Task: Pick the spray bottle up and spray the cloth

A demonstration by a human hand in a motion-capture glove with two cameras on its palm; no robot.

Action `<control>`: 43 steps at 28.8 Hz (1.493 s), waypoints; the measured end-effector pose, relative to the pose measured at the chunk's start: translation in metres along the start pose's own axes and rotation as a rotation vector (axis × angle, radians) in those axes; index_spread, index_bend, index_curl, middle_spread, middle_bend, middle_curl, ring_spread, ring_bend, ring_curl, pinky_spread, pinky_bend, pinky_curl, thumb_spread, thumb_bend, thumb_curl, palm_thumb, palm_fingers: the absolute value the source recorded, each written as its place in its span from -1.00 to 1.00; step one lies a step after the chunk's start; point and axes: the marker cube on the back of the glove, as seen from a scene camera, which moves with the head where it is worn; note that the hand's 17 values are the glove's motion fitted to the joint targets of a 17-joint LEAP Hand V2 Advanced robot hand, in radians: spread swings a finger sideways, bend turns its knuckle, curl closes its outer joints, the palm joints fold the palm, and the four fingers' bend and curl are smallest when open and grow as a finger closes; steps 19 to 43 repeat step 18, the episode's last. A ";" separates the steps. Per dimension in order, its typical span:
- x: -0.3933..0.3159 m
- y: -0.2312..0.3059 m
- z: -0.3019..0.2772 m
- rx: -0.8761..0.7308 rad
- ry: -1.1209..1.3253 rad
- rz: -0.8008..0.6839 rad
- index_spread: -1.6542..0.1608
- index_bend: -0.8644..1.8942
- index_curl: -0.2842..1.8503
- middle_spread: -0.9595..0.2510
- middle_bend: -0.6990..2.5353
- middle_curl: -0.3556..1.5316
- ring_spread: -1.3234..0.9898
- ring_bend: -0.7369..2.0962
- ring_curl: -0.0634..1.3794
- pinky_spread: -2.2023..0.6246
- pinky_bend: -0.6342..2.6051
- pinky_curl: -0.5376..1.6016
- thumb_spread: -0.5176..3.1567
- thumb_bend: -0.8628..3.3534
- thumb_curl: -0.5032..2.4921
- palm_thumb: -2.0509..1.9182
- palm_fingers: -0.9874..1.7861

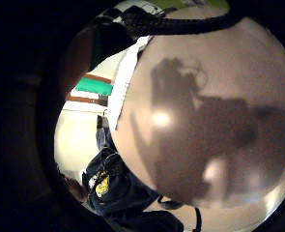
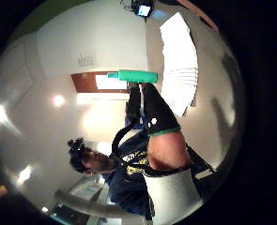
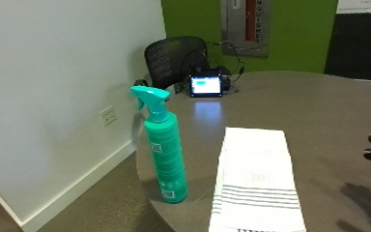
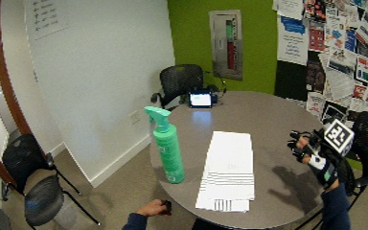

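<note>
1. The spray bottle [image 3: 163, 150] stands upright at the tabletop [image 3: 340, 125] edge nearest the white wall, its nozzle pointing along that edge toward the far side of the table.
2. The cloth [image 3: 255, 180], a white towel with dark stripes near one end, lies flat just beside the bottle, toward the middle of the tabletop, with its striped end reaching the near edge.
3. The gloved right hand [image 4: 306, 148] hovers above the opposite side of the tabletop, well apart from both bottle and cloth, and holds nothing; its fingers look loosely curled, though they are small in the wide outside view.
4. In the palm views the tabletop and the hand's shadow fill the little-finger side, while the thumb side shows the bottle and cloth at a distance, so nothing is near the palm.
5. I judge the task to be at its very start: the reach for the bottle is not yet done.
6. The next move calls for carrying the hand across the cloth to the bottle's body, wrapping the fingers round it below the trigger head.
7. Since the bottle is tall, narrow and close to the edge, a sideways knock could tip it off the tabletop.
8. A small screen [image 3: 205, 85] sits at the far edge, clear of the work.
</note>
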 end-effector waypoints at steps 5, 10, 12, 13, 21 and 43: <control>0.017 0.019 0.015 0.158 0.062 0.096 0.33 -0.26 -0.53 0.56 -0.40 -0.25 0.18 -0.29 -0.50 0.76 -0.31 -0.20 -0.06 -0.59 -0.39 0.31 -0.04; 0.015 0.035 0.017 0.304 0.285 0.147 0.35 -0.24 -0.51 0.56 -0.40 -0.25 0.18 -0.31 -0.50 0.76 -0.35 -0.21 -0.05 -0.59 -0.39 0.32 0.00; 0.010 0.039 0.021 0.323 0.337 0.136 0.35 -0.24 -0.50 0.56 -0.39 -0.25 0.18 -0.31 -0.51 0.77 -0.37 -0.21 -0.05 -0.59 -0.38 0.33 0.02; 0.005 0.040 0.024 0.323 0.352 0.132 0.35 -0.24 -0.50 0.56 -0.40 -0.25 0.18 -0.31 -0.51 0.77 -0.38 -0.22 -0.05 -0.59 -0.38 0.33 0.03; -0.013 0.038 0.036 0.296 0.392 0.102 0.36 -0.25 -0.48 0.55 -0.40 -0.25 0.17 -0.31 -0.50 0.77 -0.40 -0.22 -0.04 -0.59 -0.38 0.34 0.04; -0.013 0.038 0.036 0.296 0.392 0.102 0.36 -0.25 -0.48 0.55 -0.40 -0.25 0.17 -0.31 -0.50 0.77 -0.40 -0.22 -0.04 -0.59 -0.38 0.34 0.04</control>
